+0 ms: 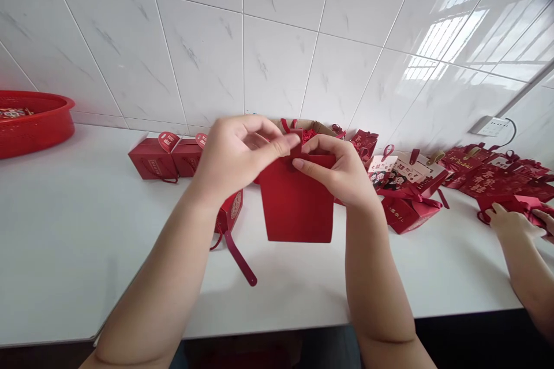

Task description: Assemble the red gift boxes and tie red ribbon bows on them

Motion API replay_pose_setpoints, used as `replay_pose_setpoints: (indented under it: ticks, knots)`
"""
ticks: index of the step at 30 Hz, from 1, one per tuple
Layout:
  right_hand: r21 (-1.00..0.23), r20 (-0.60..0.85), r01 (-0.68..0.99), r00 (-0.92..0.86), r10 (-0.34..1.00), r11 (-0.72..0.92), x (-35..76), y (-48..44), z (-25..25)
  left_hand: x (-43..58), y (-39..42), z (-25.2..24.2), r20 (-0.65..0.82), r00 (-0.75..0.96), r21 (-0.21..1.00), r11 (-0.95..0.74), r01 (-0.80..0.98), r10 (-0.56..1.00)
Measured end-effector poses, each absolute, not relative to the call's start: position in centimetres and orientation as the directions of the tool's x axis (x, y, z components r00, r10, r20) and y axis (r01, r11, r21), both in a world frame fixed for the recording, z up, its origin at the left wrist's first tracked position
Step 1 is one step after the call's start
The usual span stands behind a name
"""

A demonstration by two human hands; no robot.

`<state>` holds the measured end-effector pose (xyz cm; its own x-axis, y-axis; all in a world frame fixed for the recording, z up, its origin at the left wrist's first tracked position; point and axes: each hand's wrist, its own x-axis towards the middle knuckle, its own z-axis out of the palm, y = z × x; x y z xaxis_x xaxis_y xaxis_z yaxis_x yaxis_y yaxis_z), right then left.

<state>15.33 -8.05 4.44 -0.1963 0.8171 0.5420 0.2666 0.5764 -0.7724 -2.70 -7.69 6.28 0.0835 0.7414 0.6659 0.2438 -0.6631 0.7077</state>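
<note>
A plain red paper gift box (298, 204) hangs upright above the white table, held between both hands at its top edge. My left hand (249, 150) pinches the top flap at the upper left, thumb and fingers together. With thumb in front, my right hand (337, 170) grips the top right edge of the same box. Below my left wrist lies another red box (231, 210), partly hidden by my forearm. From it a dark red strap (240, 259) with a rounded end stretches over the table. The box's contents, if any, are hidden.
Two red boxes (153, 161) with round tags stand at the left. A red plastic basket (38, 121) sits far left. Behind my hands is a cardboard carton (320, 127). Several decorated gift boxes (402, 176) line the right, where another person's hands (511, 222) handle a red box.
</note>
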Motion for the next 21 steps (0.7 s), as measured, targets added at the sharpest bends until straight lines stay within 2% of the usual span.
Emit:
replay_pose_setpoints:
  ticks: [3,6,9,12,15,17,19,21]
  knots:
    - [-0.739,0.528,0.482,-0.022,0.849,0.471,17.0,-6.7,4.0,-4.3,-7.5,6.8,0.733,-0.121,0.676,-0.698,0.237,0.669]
    - [-0.747,0.482,0.604,0.207,0.851,0.276,19.6,-4.6,3.0,-5.9,-7.6,7.5,0.783,-0.265,0.618,-0.756,0.218,0.563]
    - [-0.765,0.426,0.638,0.404,0.809,0.085,22.0,-2.4,1.5,-6.7,-8.2,8.0,0.808,-0.307,0.575,-0.785,0.229,0.503]
    - [-0.768,0.410,0.641,0.486,0.772,0.004,23.4,-0.9,0.1,-6.8,-8.7,8.1,0.810,-0.295,0.576,-0.780,0.244,0.506]
    - [-0.762,0.422,0.648,0.506,0.752,-0.008,23.6,-0.3,-0.6,-6.7,-8.7,7.8,0.782,-0.255,0.623,-0.737,0.263,0.569]
    - [-0.755,0.463,0.655,0.501,0.731,0.029,23.1,-0.2,-0.5,-6.7,-8.2,7.6,0.734,-0.216,0.674,-0.654,0.342,0.644]
    - [-0.734,0.541,0.670,0.480,0.691,0.110,21.9,-0.3,-0.2,-6.9,-7.4,7.2,0.648,-0.159,0.699,-0.498,0.513,0.745]
    - [-0.685,0.622,0.696,0.406,0.670,0.215,20.1,-0.5,-0.1,-7.5,-6.2,6.8,0.483,-0.097,0.619,-0.262,0.740,0.870]
